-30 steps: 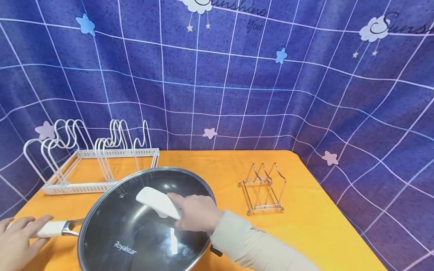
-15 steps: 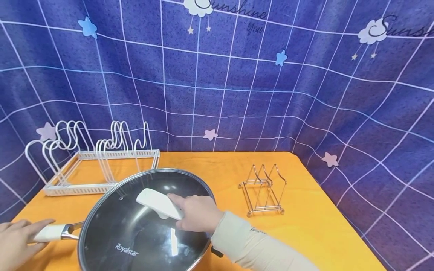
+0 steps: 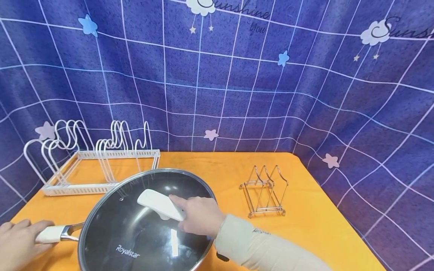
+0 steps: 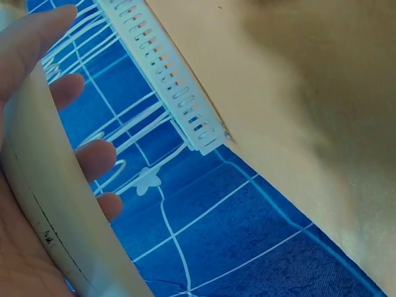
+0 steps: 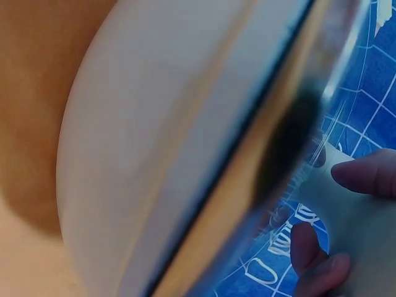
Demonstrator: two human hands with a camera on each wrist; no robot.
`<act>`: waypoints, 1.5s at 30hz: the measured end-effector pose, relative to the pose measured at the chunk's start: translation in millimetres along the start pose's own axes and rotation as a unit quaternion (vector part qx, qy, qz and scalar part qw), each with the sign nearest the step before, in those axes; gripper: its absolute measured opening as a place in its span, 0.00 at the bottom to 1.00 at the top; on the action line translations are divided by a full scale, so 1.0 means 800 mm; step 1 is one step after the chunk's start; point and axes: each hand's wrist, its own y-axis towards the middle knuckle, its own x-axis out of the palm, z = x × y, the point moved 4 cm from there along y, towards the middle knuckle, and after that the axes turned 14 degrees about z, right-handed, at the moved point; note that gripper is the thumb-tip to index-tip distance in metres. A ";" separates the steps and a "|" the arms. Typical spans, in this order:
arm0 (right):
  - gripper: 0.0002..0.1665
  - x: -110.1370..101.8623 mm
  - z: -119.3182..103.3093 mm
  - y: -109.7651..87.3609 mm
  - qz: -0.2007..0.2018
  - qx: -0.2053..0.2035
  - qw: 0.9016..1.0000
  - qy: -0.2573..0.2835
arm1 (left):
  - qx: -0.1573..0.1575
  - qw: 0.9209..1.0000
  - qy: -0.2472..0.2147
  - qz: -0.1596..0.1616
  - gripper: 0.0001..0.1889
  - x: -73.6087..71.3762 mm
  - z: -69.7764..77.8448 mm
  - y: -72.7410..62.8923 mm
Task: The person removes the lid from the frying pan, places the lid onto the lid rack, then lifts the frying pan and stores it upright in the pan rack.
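A wide wok with a pale outer wall [image 5: 124, 154] stands on the table, with a clear glass lid [image 3: 135, 222] marked "Royalstar" over it. My right hand [image 3: 200, 216] grips the lid's white handle [image 3: 159, 203], thumb lying along its top. In the right wrist view that handle [image 5: 359, 235] sits between thumb and curled fingers. At the lower left my left hand [image 3: 20, 241] holds the wok's white handle [image 3: 51, 234], which joins the body through a metal bracket. The left wrist view shows this handle [image 4: 68, 185] across the palm, fingertips emerging past its far side.
Behind the wok at the left stands a white wire rack [image 3: 79, 189] with tall hooped dividers. A small metal wire rack [image 3: 268, 207] stands to the right on the orange tablecloth [image 3: 312, 226]. A blue gridded curtain [image 3: 190, 98] hangs behind and at the right.
My left hand's fingers have come slightly lower around the wok handle. The right hand and the lid stay almost where they were.
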 end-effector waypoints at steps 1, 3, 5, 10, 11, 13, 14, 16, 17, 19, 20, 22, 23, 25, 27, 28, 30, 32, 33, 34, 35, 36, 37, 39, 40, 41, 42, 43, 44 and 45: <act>0.44 0.001 -0.001 0.000 0.003 -0.002 1.000 0.001 | 0.000 1.000 -0.006 0.017 0.48 -0.002 0.000 -0.002; 0.43 0.004 -0.003 -0.001 0.008 -0.002 1.000 0.007 | 0.002 0.999 -0.011 0.049 0.52 -0.005 -0.001 -0.006; 0.43 0.006 -0.005 -0.002 0.010 0.003 1.000 0.020 | 0.007 0.998 -0.009 0.063 0.53 -0.007 -0.001 -0.008; 0.43 0.011 -0.006 -0.006 0.006 0.027 0.997 0.072 | 0.018 0.998 -0.006 0.065 0.52 -0.014 0.000 -0.013; 0.43 0.012 -0.006 -0.007 0.005 0.030 0.996 0.081 | 0.015 0.998 -0.005 0.061 0.52 -0.015 0.000 -0.013; 0.42 0.014 -0.007 -0.009 0.005 0.035 0.995 0.097 | 0.013 0.999 -0.003 0.053 0.53 -0.018 0.001 -0.014; 0.42 0.015 -0.007 -0.010 0.005 0.037 0.994 0.105 | 0.012 0.999 -0.001 0.050 0.53 -0.019 0.002 -0.015; 0.42 0.018 -0.008 -0.012 0.003 0.040 0.992 0.117 | 0.013 0.999 0.006 0.045 0.54 -0.022 0.002 -0.018; 0.41 0.019 -0.009 -0.013 0.003 0.040 0.992 0.122 | 0.014 0.999 0.007 0.044 0.54 -0.023 0.003 -0.019; 0.41 0.021 -0.010 -0.014 0.003 0.039 0.991 0.128 | 0.012 0.999 0.010 0.043 0.54 -0.026 0.003 -0.021; 0.41 0.021 -0.011 -0.014 0.004 0.036 0.991 0.126 | 0.014 0.998 0.008 0.052 0.54 -0.027 0.003 -0.022; 0.41 0.022 -0.013 -0.013 0.007 0.032 0.992 0.122 | 0.013 0.998 0.005 0.057 0.54 -0.029 0.003 -0.022; 0.41 0.021 -0.013 -0.012 0.008 0.030 0.992 0.118 | 0.014 0.998 0.001 0.062 0.53 -0.030 0.003 -0.022; 0.41 0.019 -0.013 -0.010 0.013 0.027 0.993 0.110 | 0.021 0.998 -0.001 0.065 0.52 -0.030 0.002 -0.021; 0.40 0.016 -0.012 -0.009 0.015 0.026 0.994 0.106 | 0.021 0.999 -0.003 0.048 0.53 -0.030 0.001 -0.019; 0.40 0.015 -0.011 -0.008 0.016 0.025 0.994 0.105 | 0.020 0.999 -0.002 0.036 0.52 -0.030 0.000 -0.018; 0.40 0.012 -0.009 -0.007 0.016 0.022 0.994 0.103 | -0.001 1.000 0.001 0.004 0.45 -0.029 -0.001 -0.016; 0.40 0.010 -0.008 -0.005 0.013 0.021 0.995 0.101 | -0.018 1.000 0.001 -0.019 0.35 -0.029 -0.001 -0.014; 0.40 0.009 -0.007 -0.005 0.012 0.020 0.995 0.099 | -0.023 0.999 0.001 -0.026 0.30 -0.028 -0.001 -0.012; 0.40 0.008 -0.006 -0.004 0.012 0.019 0.995 0.099 | -0.035 0.999 0.003 -0.036 0.26 -0.029 0.000 -0.011; 0.40 0.007 -0.005 -0.003 0.010 0.019 0.995 0.098 | -0.049 0.998 0.005 -0.045 0.24 -0.029 0.000 -0.009; 0.39 0.006 -0.004 -0.002 0.009 0.019 0.995 0.098 | -0.058 0.997 0.008 -0.054 0.24 -0.029 0.001 -0.008; 0.40 0.006 -0.003 -0.001 0.009 0.018 0.995 0.098 | -0.063 0.996 0.011 -0.063 0.24 -0.030 0.002 -0.006; 0.40 0.003 -0.001 0.000 0.012 0.014 0.995 0.096 | -0.085 0.993 0.018 -0.086 0.24 -0.030 0.004 -0.004; 0.40 0.003 0.001 0.001 0.014 0.013 0.995 0.096 | -0.098 0.990 0.022 -0.097 0.25 -0.030 0.004 -0.003; 0.40 0.002 0.002 0.002 0.015 0.012 0.995 0.095 | -0.104 0.989 0.025 -0.107 0.26 -0.029 0.005 -0.002; 0.39 0.001 0.003 0.002 0.018 0.011 0.995 0.094 | -0.105 0.988 0.025 -0.112 0.26 -0.028 0.006 0.000; 0.39 0.001 0.004 0.002 0.020 0.010 0.995 0.094 | -0.105 0.988 0.024 -0.113 0.26 -0.028 0.007 0.001; 0.39 0.000 0.006 0.002 0.020 0.010 0.995 0.094 | -0.104 0.988 0.023 -0.113 0.26 -0.027 0.009 0.002; 0.39 0.000 0.007 0.002 0.020 0.011 0.995 0.094 | -0.103 0.988 0.023 -0.115 0.26 -0.026 0.010 0.003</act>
